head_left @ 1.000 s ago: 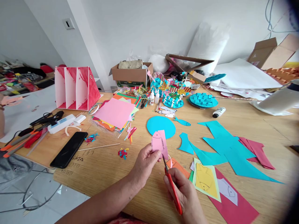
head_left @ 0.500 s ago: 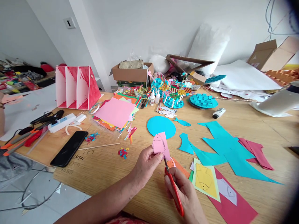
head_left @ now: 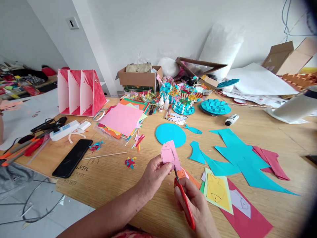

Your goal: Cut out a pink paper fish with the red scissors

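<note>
My left hand (head_left: 156, 175) pinches a small piece of pink paper (head_left: 168, 151) with a fish outline drawn on it. In my right hand (head_left: 194, 201) is a pair of red-handled scissors (head_left: 184, 202), their blades at the lower edge of the pink paper. Beyond the paper lies a blue paper disc (head_left: 170, 135). Under and beside the scissors rests orange paper (head_left: 193, 178). To the right are a yellow paper (head_left: 217, 190) with a drawn fish, a lilac fish drawing (head_left: 241, 204) and a dark red sheet (head_left: 250, 221).
Blue paper offcuts (head_left: 242, 155) spread over the right side. A stack of coloured paper (head_left: 122, 119), a black phone (head_left: 73, 158) and a thin wooden stick (head_left: 105, 155) lie left. Glue bottles (head_left: 160, 104) and finished paper crafts (head_left: 184, 91) stand at the back. A red-and-white divider (head_left: 80, 92) stands left.
The view has shifted very slightly. Both hands, the pink paper and the scissors keep almost the same positions.
</note>
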`<state>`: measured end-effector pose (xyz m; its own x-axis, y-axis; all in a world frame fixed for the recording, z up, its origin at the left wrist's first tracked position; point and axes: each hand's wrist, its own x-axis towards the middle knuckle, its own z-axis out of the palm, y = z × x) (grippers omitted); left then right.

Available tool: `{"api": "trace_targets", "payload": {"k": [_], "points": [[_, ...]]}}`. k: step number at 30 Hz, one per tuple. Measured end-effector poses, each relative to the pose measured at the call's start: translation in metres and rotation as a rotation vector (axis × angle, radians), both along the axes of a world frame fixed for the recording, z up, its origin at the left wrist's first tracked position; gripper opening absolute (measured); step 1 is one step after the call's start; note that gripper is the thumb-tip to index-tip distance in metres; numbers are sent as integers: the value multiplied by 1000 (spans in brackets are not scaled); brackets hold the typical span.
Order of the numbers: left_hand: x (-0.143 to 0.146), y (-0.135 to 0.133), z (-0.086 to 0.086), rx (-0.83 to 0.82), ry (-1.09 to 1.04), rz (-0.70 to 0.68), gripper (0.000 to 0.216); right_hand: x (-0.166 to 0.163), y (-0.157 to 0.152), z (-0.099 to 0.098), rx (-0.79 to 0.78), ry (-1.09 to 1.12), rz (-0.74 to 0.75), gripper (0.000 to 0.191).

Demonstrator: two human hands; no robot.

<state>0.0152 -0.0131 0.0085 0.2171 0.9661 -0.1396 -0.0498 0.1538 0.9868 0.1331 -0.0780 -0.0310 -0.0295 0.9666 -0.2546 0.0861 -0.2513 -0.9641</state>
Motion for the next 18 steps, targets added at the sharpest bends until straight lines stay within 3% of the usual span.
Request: {"api": "trace_targets", "payload": {"k": [8, 18], "points": [[0, -1, -1, 4, -23, -14, 15, 1, -1, 4, 10, -2, 13, 36], [1, 0, 0, 0, -16, -13, 14, 0, 1, -4, 8, 8, -13, 34]]}}
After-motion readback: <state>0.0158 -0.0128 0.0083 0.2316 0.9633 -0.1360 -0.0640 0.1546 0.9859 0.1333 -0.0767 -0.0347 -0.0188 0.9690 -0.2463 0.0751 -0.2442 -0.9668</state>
